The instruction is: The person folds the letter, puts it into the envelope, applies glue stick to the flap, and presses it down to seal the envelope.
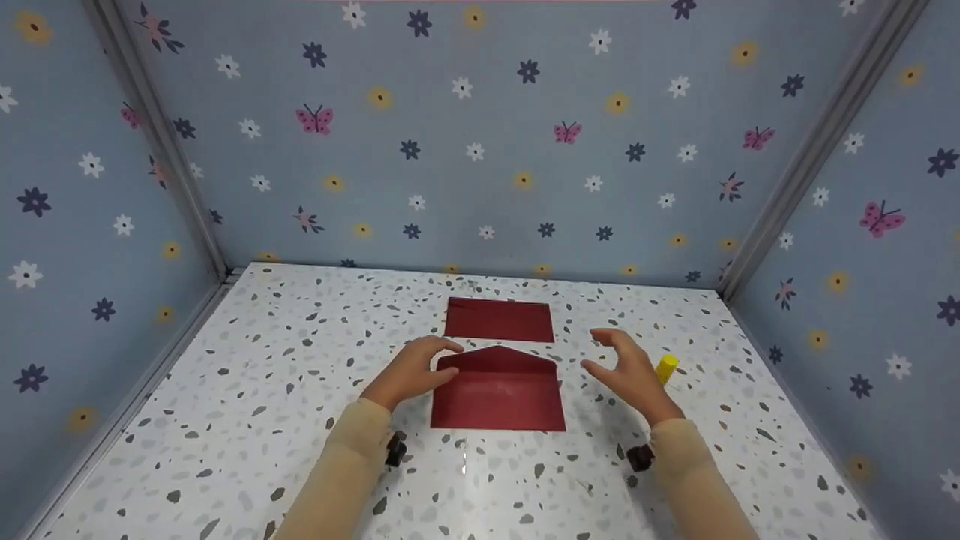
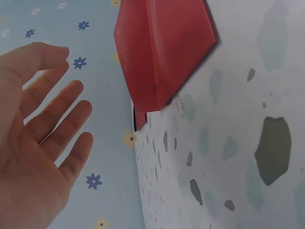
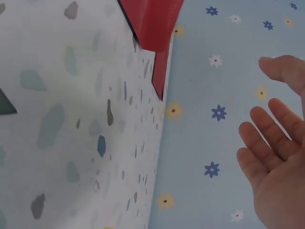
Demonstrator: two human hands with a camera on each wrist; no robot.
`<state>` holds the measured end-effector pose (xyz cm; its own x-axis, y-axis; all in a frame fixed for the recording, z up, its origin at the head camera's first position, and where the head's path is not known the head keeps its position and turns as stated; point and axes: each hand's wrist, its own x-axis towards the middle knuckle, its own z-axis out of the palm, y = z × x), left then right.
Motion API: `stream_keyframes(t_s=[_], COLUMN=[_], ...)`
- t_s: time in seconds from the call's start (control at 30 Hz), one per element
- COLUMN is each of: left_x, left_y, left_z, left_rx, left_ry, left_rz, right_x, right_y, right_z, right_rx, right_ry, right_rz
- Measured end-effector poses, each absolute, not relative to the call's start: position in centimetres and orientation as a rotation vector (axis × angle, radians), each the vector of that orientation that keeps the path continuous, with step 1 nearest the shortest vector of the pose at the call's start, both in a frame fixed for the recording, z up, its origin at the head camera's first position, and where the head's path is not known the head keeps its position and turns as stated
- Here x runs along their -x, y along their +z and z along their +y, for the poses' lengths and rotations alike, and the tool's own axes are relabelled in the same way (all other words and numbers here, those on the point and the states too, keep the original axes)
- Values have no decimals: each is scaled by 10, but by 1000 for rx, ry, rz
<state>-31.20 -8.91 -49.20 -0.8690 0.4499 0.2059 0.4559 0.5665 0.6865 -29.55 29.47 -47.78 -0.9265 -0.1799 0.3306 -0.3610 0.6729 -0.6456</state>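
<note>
A red envelope lies on the speckled table with its pointed flap raised on the far side. Just beyond it is a flat red rectangle, perhaps a second envelope. My left hand hovers by the envelope's left edge, fingers loosely bent and holding nothing; in the left wrist view a gap separates the hand from the envelope. To the right of the envelope, my right hand is held in the air, thumb and fingers apart, with nothing in it. A yellow cylinder is partly hidden behind that hand.
The white table with grey specks is enclosed at the back and both sides by blue panels printed with flowers and butterflies. Grey metal posts stand at the back corners. Dark wrist devices sit under both sleeves.
</note>
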Motion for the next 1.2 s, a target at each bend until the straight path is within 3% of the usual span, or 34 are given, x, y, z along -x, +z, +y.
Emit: stream_keyframes(t_s=[0.4, 0.67, 1.2], left_x=[328, 331, 322], left_y=[-513, -518, -513], left_z=[-76, -64, -52], left_rx=[643, 738, 880], left_ry=[-1109, -747, -691], left_rz=[-2983, -3012, -2995], right_x=[315, 321, 317], right_y=[-508, -518, -520], right_z=[251, 231, 226], right_rx=[-409, -463, -649], right_ry=[1029, 834, 612], right_rz=[-2939, -3025, -2978])
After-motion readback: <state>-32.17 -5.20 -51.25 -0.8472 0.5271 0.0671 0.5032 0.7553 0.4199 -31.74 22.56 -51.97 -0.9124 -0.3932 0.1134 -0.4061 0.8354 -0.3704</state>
